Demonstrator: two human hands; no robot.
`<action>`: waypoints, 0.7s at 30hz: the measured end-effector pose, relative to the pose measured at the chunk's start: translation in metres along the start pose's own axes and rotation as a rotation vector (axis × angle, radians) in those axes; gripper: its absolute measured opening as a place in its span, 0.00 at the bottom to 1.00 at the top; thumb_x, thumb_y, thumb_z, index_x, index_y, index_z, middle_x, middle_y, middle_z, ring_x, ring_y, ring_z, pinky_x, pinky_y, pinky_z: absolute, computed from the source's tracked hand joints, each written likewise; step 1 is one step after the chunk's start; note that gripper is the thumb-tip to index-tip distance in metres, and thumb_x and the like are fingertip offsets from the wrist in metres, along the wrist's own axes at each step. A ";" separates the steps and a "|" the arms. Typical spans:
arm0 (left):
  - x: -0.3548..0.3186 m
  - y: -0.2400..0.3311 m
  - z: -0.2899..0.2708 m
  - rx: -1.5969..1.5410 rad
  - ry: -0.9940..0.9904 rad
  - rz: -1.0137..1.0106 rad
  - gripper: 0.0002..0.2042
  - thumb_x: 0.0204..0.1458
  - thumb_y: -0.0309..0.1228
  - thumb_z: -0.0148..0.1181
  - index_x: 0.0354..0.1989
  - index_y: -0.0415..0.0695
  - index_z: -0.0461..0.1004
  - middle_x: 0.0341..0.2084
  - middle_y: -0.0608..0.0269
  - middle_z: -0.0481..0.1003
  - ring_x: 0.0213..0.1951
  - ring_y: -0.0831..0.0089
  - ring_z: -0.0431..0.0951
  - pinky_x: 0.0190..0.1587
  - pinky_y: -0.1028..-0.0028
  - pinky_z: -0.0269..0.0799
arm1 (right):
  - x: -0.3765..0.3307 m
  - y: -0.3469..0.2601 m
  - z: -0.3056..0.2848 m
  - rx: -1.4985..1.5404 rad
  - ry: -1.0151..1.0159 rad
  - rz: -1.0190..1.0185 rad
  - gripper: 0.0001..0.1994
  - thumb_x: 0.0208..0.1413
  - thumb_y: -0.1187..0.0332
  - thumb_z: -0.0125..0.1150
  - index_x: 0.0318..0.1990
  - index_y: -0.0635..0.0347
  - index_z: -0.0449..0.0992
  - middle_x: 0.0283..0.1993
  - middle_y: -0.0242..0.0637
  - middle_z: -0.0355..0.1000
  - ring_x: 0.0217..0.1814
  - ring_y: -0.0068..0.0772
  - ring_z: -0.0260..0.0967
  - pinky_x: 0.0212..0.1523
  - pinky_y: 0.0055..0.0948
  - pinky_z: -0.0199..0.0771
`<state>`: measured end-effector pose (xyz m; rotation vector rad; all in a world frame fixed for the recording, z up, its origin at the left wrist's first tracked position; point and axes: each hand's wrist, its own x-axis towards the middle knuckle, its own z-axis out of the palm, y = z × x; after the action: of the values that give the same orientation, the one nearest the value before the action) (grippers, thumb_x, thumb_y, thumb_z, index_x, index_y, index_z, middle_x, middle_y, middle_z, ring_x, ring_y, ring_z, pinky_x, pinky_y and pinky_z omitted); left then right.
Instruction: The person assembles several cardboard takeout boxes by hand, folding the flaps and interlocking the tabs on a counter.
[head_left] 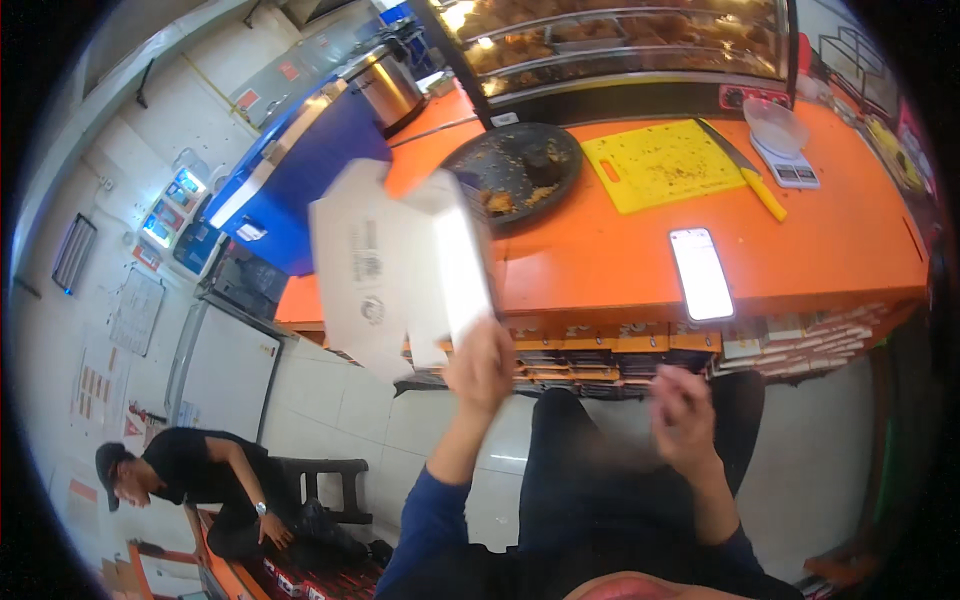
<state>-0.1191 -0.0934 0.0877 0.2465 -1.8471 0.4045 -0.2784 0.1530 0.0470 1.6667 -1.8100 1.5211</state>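
White cardboard, an unfolded takeaway box (395,265) with its flaps spread, is raised in front of the orange counter (840,250) by the left hand (480,365), which is clamped on the box's lower edge. The right hand (682,415) is blurred, held well apart from the left one and from the box; it grips nothing, and whether its fingers are curled or spread I cannot tell.

On the counter behind the box sits a round dark tray (500,160) with scraps of fried food. Beside that lies a yellow cutting board (660,165), with a yellow-handled knife (745,170) along its right edge. A smartphone (701,274) with a lit screen lies near the counter's front edge, and a small kitchen scale (785,150) bearing a clear bowl stands further back. Stacks of flat boxes (800,340) fill the shelf below. Lower left, another person (195,475) in dark clothes crouches on the tiled floor.
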 end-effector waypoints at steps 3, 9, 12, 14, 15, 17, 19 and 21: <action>-0.054 0.082 -0.077 -0.403 -0.429 0.035 0.22 0.45 0.21 0.68 0.50 0.30 0.73 0.33 0.48 0.81 0.29 0.61 0.83 0.29 0.69 0.79 | 0.025 -0.025 0.015 0.306 -0.255 -0.172 0.31 0.53 0.79 0.58 0.59 0.24 0.74 0.71 0.36 0.60 0.43 0.36 0.72 0.45 0.33 0.74; -0.137 0.136 -0.151 -0.808 -0.820 -0.295 0.22 0.46 0.23 0.69 0.51 0.33 0.73 0.40 0.50 0.80 0.43 0.56 0.82 0.47 0.63 0.79 | -0.077 -0.006 0.063 0.340 -0.923 -0.263 0.07 0.55 0.72 0.54 0.40 0.54 0.74 0.42 0.38 0.67 0.42 0.39 0.72 0.40 0.37 0.74; -0.150 0.135 -0.172 -1.025 -1.207 -0.465 0.33 0.47 0.27 0.70 0.63 0.38 0.63 0.59 0.46 0.67 0.62 0.48 0.67 0.65 0.53 0.63 | -0.125 -0.005 0.061 0.489 -0.971 0.135 0.03 0.55 0.73 0.54 0.36 0.58 0.71 0.40 0.39 0.66 0.41 0.42 0.72 0.41 0.38 0.74; -0.152 0.126 -0.179 -1.033 -1.436 -0.482 0.42 0.44 0.29 0.71 0.69 0.39 0.54 0.67 0.45 0.56 0.69 0.45 0.54 0.71 0.49 0.50 | -0.129 0.006 0.054 0.501 -0.847 0.064 0.03 0.55 0.74 0.56 0.37 0.58 0.72 0.41 0.39 0.67 0.40 0.41 0.72 0.41 0.36 0.74; -0.158 0.121 -0.179 -1.042 -1.450 -0.489 0.42 0.44 0.29 0.71 0.69 0.39 0.54 0.67 0.45 0.56 0.69 0.45 0.54 0.71 0.49 0.50 | -0.137 0.012 0.055 0.541 -0.824 0.079 0.04 0.54 0.76 0.57 0.38 0.58 0.72 0.41 0.38 0.67 0.40 0.40 0.72 0.41 0.35 0.74; -0.158 0.115 -0.168 -0.924 -1.494 -0.242 0.40 0.45 0.25 0.65 0.69 0.39 0.55 0.65 0.44 0.59 0.68 0.46 0.58 0.70 0.52 0.55 | -0.129 0.012 0.049 0.606 -0.757 0.167 0.02 0.55 0.78 0.55 0.33 0.60 0.72 0.39 0.39 0.67 0.40 0.40 0.71 0.41 0.34 0.72; -0.169 0.109 -0.161 -0.798 -1.489 -0.063 0.38 0.47 0.21 0.57 0.70 0.40 0.54 0.65 0.45 0.60 0.67 0.47 0.59 0.69 0.56 0.57 | -0.132 0.019 0.049 0.740 -0.712 0.232 0.07 0.53 0.80 0.60 0.37 0.58 0.77 0.40 0.37 0.67 0.43 0.37 0.71 0.45 0.32 0.72; -0.162 0.109 -0.148 -0.770 -1.389 -0.037 0.32 0.48 0.18 0.51 0.67 0.42 0.61 0.57 0.47 0.67 0.61 0.50 0.67 0.63 0.59 0.65 | -0.133 0.021 0.044 0.775 -0.792 0.300 0.06 0.53 0.78 0.62 0.37 0.58 0.79 0.41 0.36 0.67 0.43 0.38 0.70 0.46 0.32 0.71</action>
<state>0.0203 0.0599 -0.0434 -0.0172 -3.1520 -0.7357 -0.2347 0.1910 -0.0818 2.7723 -2.0055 2.0547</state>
